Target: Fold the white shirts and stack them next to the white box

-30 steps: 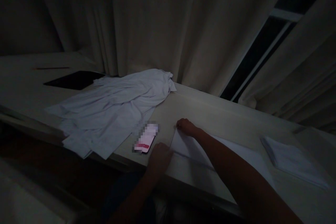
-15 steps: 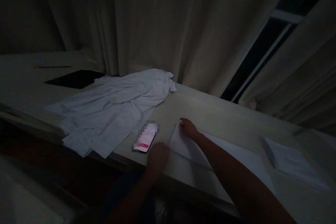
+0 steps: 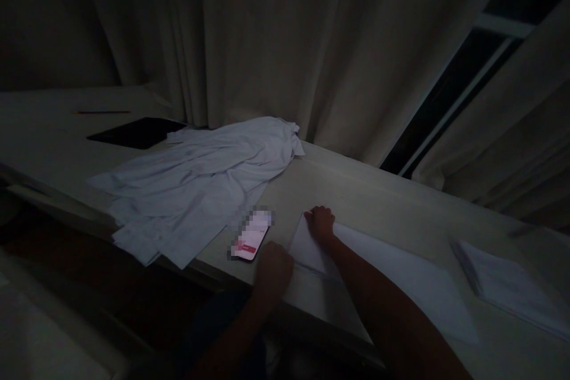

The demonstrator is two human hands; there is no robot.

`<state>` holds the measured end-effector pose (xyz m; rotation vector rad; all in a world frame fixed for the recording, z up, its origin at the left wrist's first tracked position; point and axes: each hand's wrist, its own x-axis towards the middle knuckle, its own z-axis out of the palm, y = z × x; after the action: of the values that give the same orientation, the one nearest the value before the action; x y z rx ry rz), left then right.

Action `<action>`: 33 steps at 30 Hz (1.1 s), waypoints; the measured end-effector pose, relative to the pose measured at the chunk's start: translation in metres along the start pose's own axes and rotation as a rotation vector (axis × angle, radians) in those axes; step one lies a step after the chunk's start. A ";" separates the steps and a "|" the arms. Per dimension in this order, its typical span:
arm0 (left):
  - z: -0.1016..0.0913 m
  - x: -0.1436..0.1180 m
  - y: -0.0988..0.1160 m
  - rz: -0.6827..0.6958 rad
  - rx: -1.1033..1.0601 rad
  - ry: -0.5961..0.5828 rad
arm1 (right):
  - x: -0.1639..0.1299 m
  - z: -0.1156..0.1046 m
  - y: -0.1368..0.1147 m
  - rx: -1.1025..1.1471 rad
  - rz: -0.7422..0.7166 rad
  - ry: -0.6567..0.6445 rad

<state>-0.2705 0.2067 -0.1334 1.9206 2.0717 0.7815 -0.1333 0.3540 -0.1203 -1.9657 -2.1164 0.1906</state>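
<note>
The room is dim. A flat white cloth (image 3: 401, 276) lies on the long pale table (image 3: 356, 190) in front of me. My right hand (image 3: 319, 222) rests on the cloth's far left corner, fingers curled down onto it. My left hand (image 3: 272, 270) sits at the cloth's near left corner by the table's front edge; whether it pinches the fabric is unclear. A phone (image 3: 250, 237) with a lit pink-and-white screen lies just left of my left hand.
A rumpled pile of white garments (image 3: 196, 181) spreads over the table's left part. A dark flat rectangle (image 3: 136, 132) lies behind it. A folded white stack (image 3: 507, 285) sits at the right. Curtains (image 3: 285, 41) hang behind the table.
My right hand has shifted slightly along the cloth's far corner. The left hand stays at the near corner. The view has drifted a little.
</note>
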 end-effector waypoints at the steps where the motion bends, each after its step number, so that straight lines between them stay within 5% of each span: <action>1: 0.000 0.000 0.001 0.010 0.018 0.012 | -0.004 -0.001 -0.002 0.002 -0.005 0.023; 7: 0.002 0.001 0.000 0.098 0.085 0.007 | -0.047 -0.013 0.004 0.051 -0.157 0.199; 13: 0.010 0.004 -0.004 0.130 0.087 0.051 | -0.110 -0.001 0.020 -0.041 -0.310 0.060; 21: 0.019 0.006 -0.007 0.175 0.073 0.156 | -0.117 -0.004 0.018 -0.040 -0.229 0.025; 24: 0.023 0.006 0.004 0.329 -0.012 0.224 | -0.119 -0.006 0.020 -0.031 -0.238 0.021; 27: 0.034 0.008 0.017 0.516 0.017 0.077 | -0.116 -0.010 0.025 -0.017 -0.282 -0.025; 30: 0.046 0.009 0.020 0.487 0.139 -0.062 | -0.118 -0.020 0.037 0.019 -0.262 -0.033; 33: 0.050 0.008 0.020 0.437 0.238 -0.073 | -0.134 -0.035 0.061 -0.003 -0.279 -0.013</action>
<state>-0.2296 0.2260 -0.1634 2.5401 1.7896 0.5467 -0.0570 0.2233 -0.1145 -1.6493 -2.3688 0.1485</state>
